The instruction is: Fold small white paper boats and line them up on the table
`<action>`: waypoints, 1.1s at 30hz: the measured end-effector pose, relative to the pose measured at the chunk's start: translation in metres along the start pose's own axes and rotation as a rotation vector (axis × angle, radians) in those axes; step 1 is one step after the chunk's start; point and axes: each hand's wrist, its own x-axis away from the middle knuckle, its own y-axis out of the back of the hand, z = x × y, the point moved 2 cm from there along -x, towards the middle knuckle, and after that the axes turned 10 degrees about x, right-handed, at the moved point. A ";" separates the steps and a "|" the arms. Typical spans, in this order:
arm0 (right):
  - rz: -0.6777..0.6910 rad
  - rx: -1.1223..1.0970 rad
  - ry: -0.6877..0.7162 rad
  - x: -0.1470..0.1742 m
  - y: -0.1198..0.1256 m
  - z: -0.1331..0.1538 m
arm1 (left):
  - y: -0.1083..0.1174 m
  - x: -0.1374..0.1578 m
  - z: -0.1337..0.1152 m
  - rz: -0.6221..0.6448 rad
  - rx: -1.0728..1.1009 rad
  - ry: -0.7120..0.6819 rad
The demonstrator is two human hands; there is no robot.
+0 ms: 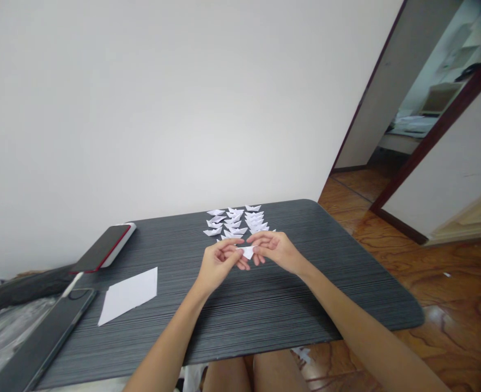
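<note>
Between my two hands is a small folded piece of white paper (247, 252), held above the dark table (289, 305). My left hand (223, 258) pinches its left end between thumb and fingers. At the right end, my right hand (276, 250) grips it the same way. Just beyond my fingers, several white paper boats (232, 223) stand in rough columns on the table, and my hands hide the nearest ones. A stack of white paper sheets (129, 294) lies on the table to the left of my left arm.
A dark tablet-like device with a red edge (103, 247) rests on a white object at the far left. Nearer, a long dark device (46, 340) lies along the table's left edge. A white wall (162, 109) rises behind the table; wooden floor (448, 294) and a doorway are at right.
</note>
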 end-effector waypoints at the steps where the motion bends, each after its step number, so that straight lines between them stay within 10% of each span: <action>1: -0.010 0.011 -0.004 0.000 0.000 0.000 | 0.000 0.000 0.000 0.003 -0.034 -0.004; 11: -0.186 -0.009 0.027 -0.004 0.003 -0.004 | 0.003 0.003 0.005 -0.102 -0.497 -0.308; 33: -0.252 0.041 0.028 -0.002 0.000 -0.010 | -0.005 0.006 0.011 -0.156 -0.590 -0.435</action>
